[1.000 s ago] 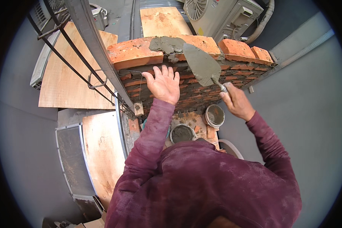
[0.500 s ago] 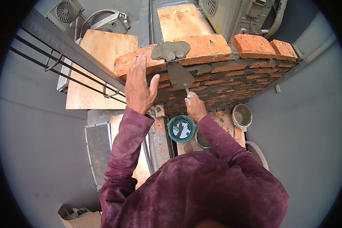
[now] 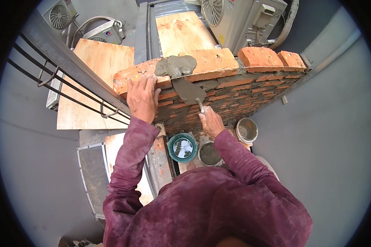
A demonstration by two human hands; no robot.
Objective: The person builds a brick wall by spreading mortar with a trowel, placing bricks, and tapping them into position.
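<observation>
My left hand [image 3: 142, 98] has its fingers curled over the front edge of the left end brick [image 3: 123, 80] on the wall's top course. My right hand [image 3: 211, 122] grips the handle of a trowel [image 3: 187, 91], whose mortar-coated blade is against the wall face just below a lump of grey mortar [image 3: 175, 66]. The lump lies between the left brick and the middle brick [image 3: 210, 61], overlapping their edges. A thin string runs along the front of the top course. The brick wall [image 3: 247, 89] below has rough, grey mortar joints.
A teal water bucket [image 3: 182, 147], mortar bucket [image 3: 210, 153] and pale bucket [image 3: 246, 130] stand below. A metal post [image 3: 53, 43] and black rebar run at left. Plywood boards [image 3: 184, 33] and air-conditioner units [image 3: 259, 20] lie beyond the wall; grey walls [image 3: 317, 144] flank both sides.
My left hand has gone from raised, palm up and spread, to curled on the left brick. My right hand has moved left and down with the trowel, bringing the blade below the mortar lump.
</observation>
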